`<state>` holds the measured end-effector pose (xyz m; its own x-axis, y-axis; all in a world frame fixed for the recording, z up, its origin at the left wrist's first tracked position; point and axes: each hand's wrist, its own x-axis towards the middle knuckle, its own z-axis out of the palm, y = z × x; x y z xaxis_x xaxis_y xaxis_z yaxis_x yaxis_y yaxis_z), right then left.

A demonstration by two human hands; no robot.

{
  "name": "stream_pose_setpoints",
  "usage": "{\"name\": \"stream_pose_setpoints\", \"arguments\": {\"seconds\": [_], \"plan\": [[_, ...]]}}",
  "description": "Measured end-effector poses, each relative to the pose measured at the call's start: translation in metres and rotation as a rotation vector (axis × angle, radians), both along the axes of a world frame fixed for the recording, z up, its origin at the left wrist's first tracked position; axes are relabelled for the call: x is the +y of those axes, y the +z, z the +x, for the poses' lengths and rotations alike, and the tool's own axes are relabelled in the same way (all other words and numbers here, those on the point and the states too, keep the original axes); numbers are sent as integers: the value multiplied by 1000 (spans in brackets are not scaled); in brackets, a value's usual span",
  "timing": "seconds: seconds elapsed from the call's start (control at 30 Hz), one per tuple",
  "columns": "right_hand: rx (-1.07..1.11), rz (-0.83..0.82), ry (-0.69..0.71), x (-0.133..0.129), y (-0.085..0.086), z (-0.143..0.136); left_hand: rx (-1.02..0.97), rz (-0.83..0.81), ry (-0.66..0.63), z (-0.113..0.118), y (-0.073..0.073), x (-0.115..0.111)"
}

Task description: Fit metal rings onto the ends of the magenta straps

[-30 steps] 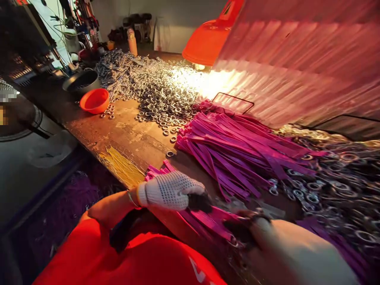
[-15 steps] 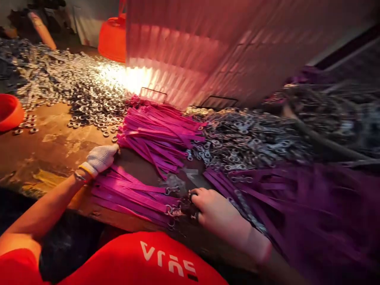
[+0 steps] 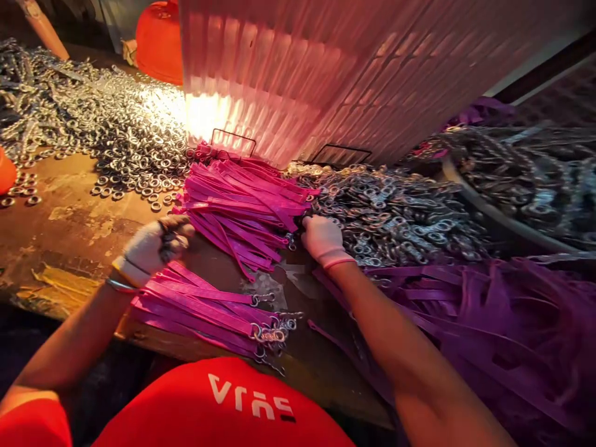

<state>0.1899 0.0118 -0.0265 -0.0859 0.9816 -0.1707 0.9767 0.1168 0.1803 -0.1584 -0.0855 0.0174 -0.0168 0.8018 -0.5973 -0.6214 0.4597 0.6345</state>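
Observation:
My left hand (image 3: 156,248), in a white glove with dark fingertips, is closed at the left end of the pink straps; whatever is in its fingers is too small to make out. My right hand (image 3: 323,239), also gloved, has curled fingers at the right end of the upper pile of pink straps (image 3: 242,205), beside the metal clasps (image 3: 382,211). What it pinches is hidden. Nearer my body lies a lower bundle of pink straps (image 3: 200,307), with metal clasps at its right ends.
Metal rings (image 3: 135,149) are heaped at the left under an orange lamp (image 3: 158,43). A corrugated panel (image 3: 288,74) stands behind the straps. Purple straps (image 3: 503,335) cover the right side, below a tub rim (image 3: 503,217) with metal parts.
My right hand has moved up and away from the lower bundle's clasps to the upper pile's right end. My left hand has turned, its fingers now curled. The view has shifted slightly.

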Motion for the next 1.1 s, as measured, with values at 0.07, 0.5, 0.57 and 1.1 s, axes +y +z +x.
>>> {"name": "stream_pose_setpoints", "arguments": {"seconds": [0.07, 0.5, 0.57, 1.1], "plan": [[0, -17, -21, 5, -7, -7, -98, -8, -145, 31, -6, -26], [1101, -63, 131, -137, 28, -21, 141, 224, -512, 87, -27, -97], [1196, -134, 226, -158, 35, -52, 273, 355, -565, 90, -21, -98], [1223, 98, 195, -200, 25, -84, 368, 346, -362, 90, -21, -134]]}}
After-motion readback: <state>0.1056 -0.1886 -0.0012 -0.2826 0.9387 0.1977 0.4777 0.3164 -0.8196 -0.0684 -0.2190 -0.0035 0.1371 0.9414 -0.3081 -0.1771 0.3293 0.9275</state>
